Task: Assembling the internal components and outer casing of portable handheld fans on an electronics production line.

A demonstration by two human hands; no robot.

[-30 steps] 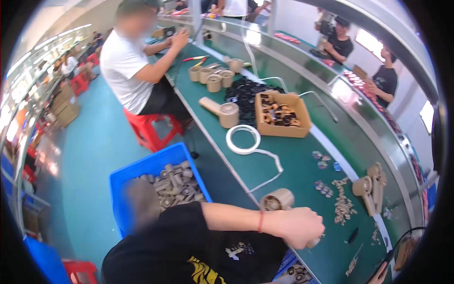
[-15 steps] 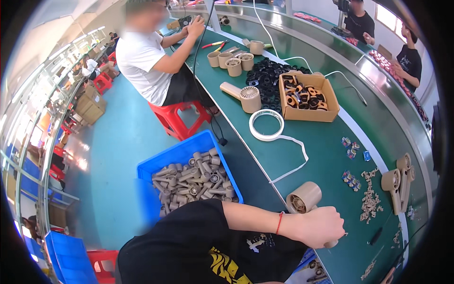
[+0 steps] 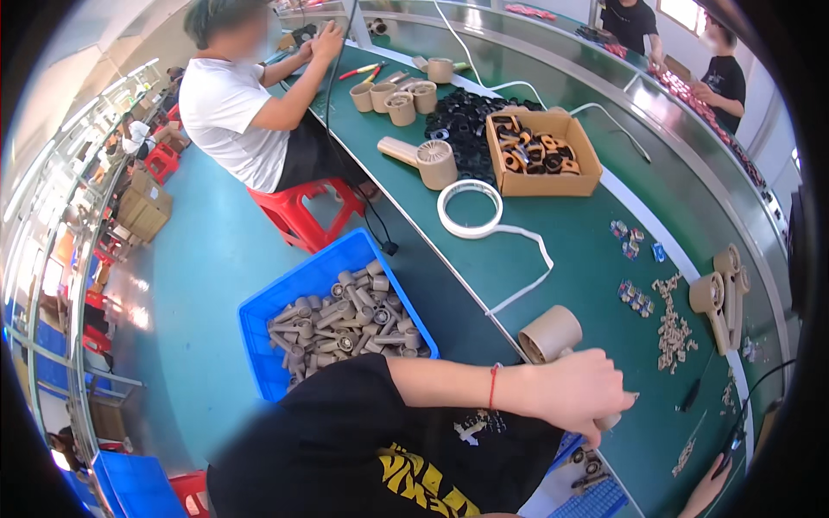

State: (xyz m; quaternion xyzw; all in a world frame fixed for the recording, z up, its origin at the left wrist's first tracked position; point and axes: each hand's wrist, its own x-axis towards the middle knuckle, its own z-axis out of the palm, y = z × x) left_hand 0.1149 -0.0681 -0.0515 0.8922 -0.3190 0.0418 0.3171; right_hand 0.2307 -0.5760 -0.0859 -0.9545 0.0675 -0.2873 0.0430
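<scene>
My left hand (image 3: pixel 577 393), with a red string on its wrist, is closed round the handle of a beige handheld fan housing (image 3: pixel 553 333). The round head of this housing lies over the table's near edge, its open side toward me. At the lower right rim, my right hand (image 3: pixel 708 489) is partly in view, its fingers closed on a slim dark tool (image 3: pixel 727 459) with a black cord; its kind is unclear. Between the hands lie a small black stick-like tool (image 3: pixel 690 395) and a pile of small beige parts (image 3: pixel 672 338).
A blue bin (image 3: pixel 250 332) of beige housings stands left of the table. A tape roll (image 3: pixel 446 216), a cardboard box (image 3: pixel 548 184) of black-and-orange parts, small circuit pieces (image 3: pixel 635 298) and more fan housings (image 3: pixel 708 293) lie on the table. A co-worker (image 3: pixel 229 112) sits at the far left.
The view has shifted, so the table things sit higher and further left. My right hand with the corded tool shows more at the lower right. The left hand keeps hold of the fan housing.
</scene>
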